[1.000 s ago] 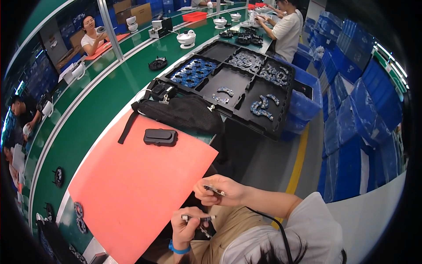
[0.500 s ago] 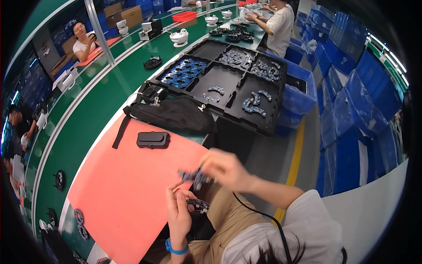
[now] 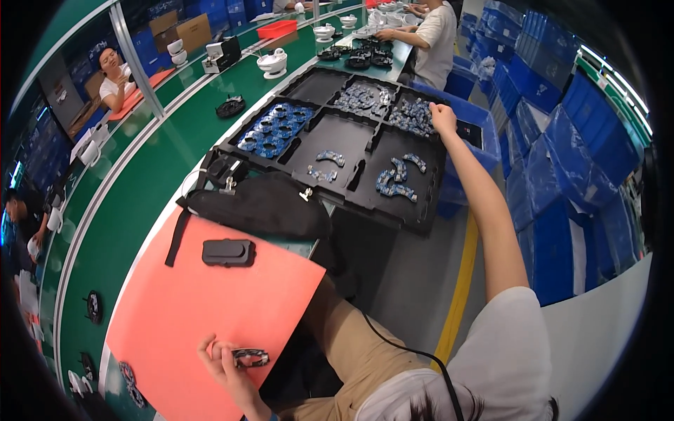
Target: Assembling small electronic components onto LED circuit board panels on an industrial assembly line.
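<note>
Over the near edge of the pink mat (image 3: 182, 295), my left hand (image 3: 235, 375) grips a small dark oval part with pale bits, like a circuit board (image 3: 250, 358). Its thumb and a finger pinch the part while other fingers stick out. Far to the right, my outstretched right hand (image 3: 443, 121) is at the back right compartment of a black tray (image 3: 337, 144), beside a heap of small circuit boards (image 3: 414, 116). The fingers of this hand look drawn together; anything between them is hidden.
Blue boards (image 3: 275, 130) fill the tray's left compartment; curved boards (image 3: 397, 181) lie in the front ones. A black mesh bag (image 3: 260, 205) and a black case (image 3: 228, 252) sit before me. Blue bins (image 3: 460, 161) stand right; a conveyor (image 3: 133, 189) runs left.
My right hand has gone from beside my left hand to the tray's back right compartment; the dark pieces it held no longer show in it. My left hand has lowered leftward with its part.
</note>
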Demonstrator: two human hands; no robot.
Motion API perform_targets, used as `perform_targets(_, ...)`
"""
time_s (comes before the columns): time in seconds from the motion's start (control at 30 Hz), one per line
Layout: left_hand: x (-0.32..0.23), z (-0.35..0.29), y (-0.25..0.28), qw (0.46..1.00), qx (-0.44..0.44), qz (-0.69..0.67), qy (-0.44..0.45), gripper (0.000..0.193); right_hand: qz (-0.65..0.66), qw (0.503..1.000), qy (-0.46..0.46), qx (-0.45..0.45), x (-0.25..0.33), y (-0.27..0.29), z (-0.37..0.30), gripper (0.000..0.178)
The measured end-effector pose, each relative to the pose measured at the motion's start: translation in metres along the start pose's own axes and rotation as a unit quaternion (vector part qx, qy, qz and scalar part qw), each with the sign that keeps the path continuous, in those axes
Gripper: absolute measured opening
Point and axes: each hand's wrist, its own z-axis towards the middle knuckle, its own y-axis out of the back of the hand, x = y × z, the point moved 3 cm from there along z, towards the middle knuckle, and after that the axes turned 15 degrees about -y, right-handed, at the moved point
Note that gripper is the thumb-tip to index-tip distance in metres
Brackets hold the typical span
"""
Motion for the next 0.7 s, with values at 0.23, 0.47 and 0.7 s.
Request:
perform_targets(0.23, 0.005, -0.003, 0.025, 0.999, -0.031, 0.042, 0.01, 0.024, -0.101, 0.98, -0.143, 0.089, 0.012, -0.028, 0.037, 0.034)
perform_targets(0.47, 0.019, -0.002, 0.035, 0.996, -0.007, 0.059, 0.06, 0.024, -0.213, 0.974, -0.066, 0.039, 0.026, -0.04, 0.047, 0.032)
perform_targets(0.7, 0.033, 0.003, 0.058, 0.993, 0.036, 0.021, 0.11, 0.029, -0.047, 0.99, 0.102, 0.085, 0.066, -0.093, 0.068, 0.035)
